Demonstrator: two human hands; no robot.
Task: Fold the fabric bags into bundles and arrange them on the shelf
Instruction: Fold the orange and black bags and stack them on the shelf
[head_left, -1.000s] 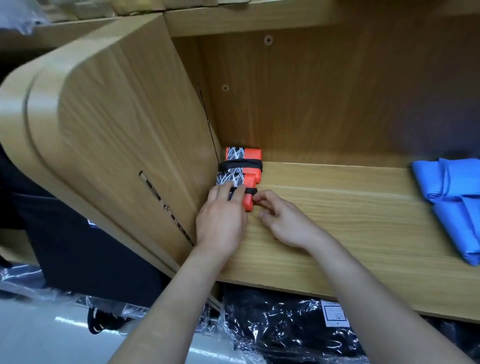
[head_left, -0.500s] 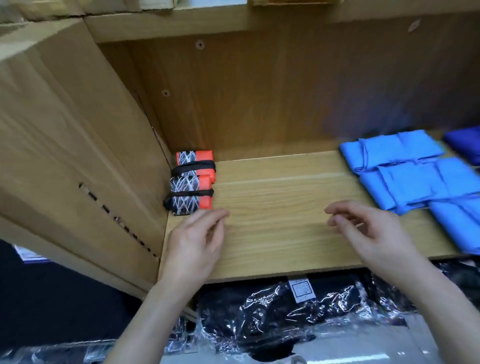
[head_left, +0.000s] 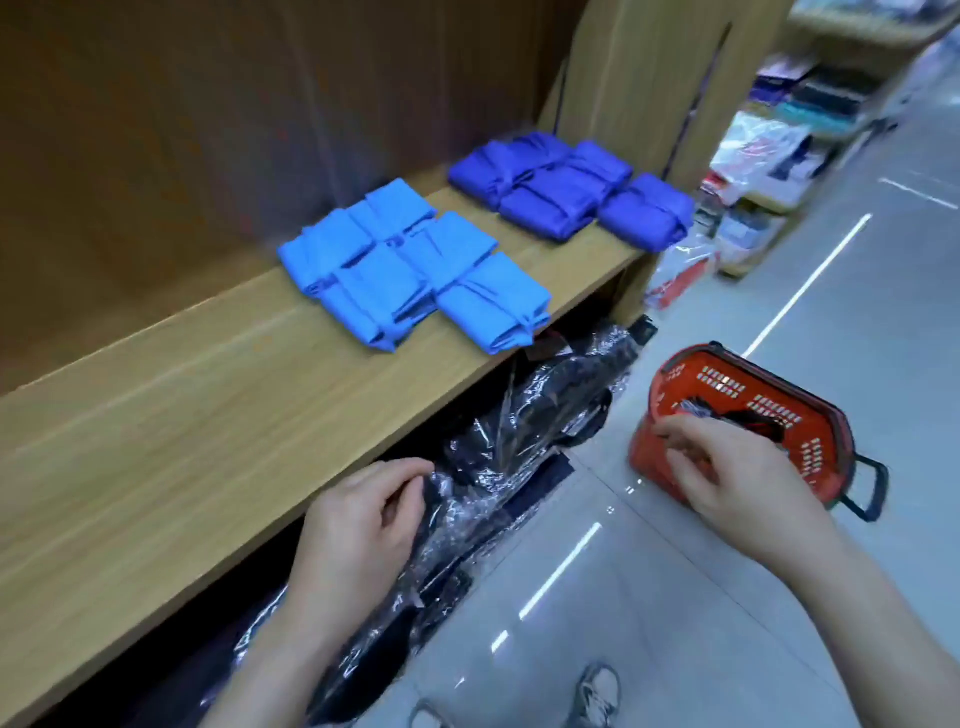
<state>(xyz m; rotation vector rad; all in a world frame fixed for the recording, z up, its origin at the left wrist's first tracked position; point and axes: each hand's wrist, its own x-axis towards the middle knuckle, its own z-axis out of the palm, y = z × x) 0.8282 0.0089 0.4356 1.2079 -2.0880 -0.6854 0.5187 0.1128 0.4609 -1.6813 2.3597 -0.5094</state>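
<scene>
**A:** Where were the bags at that point?

**B:** The folded ones lay on the shelf. The light blue bundles sat about midway along, reaching its front edge. The dark blue bundles were at the far right end, near the side panel. One more, a patterned bag, seemed to lie in the red basket on the floor, well apart from the shelf. It was too blurred to be sure of.

**A:** What could have gone wrong from there?

**B:** Two things, I judged. The nearest light blue bundle lay right at the front edge. A forearm or a bag swung up past it could have knocked it down onto the wrapped black packs below. And a loose bag lifted by one corner could have caught on the basket's rim or handle and tipped the basket over.

**A:** And the hands?

**B:** The right hand hung over the basket's near rim, palm down, its fingers curled toward the bag. I couldn't tell whether they pinched it or were only close to it. The left hand was just off the shelf's front edge, above the packs, fingers loosely curled and narrow, holding nothing.
</scene>
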